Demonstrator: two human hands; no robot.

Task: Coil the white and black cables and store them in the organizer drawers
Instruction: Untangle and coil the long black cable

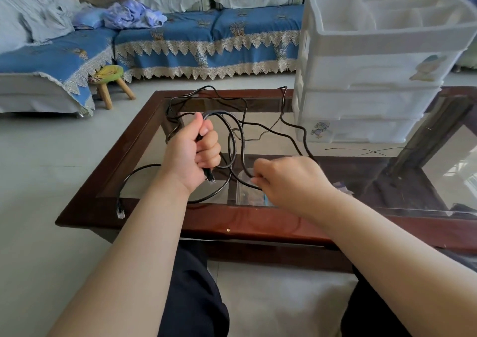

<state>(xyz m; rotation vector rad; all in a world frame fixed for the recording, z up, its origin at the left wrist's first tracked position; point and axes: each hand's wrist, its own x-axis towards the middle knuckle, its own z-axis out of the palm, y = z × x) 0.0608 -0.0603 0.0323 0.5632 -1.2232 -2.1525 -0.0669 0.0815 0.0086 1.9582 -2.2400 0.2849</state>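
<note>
A long black cable (pixel 233 140) lies in loose loops across the glass table (pixel 144 135). My left hand (pixel 198 148) is raised above the table, fist closed around a few gathered loops, with a black plug poking out below the fist. My right hand (pixel 289 179) pinches a strand of the same black cable just right of the loops. One clear-tipped plug end (pixel 120 211) rests on the table's wooden front-left rim. The white plastic organizer (pixel 371 78), with open top compartments and stacked drawers that look closed, stands at the table's back right. No white cable is visible.
A thin dark wire (pixel 366 151) lies on the glass in front of the organizer. A blue-covered sofa (pixel 206 42) runs along the back, with a small wooden stool (pixel 111 81) on the floor beside it. My legs sit under the table's front edge.
</note>
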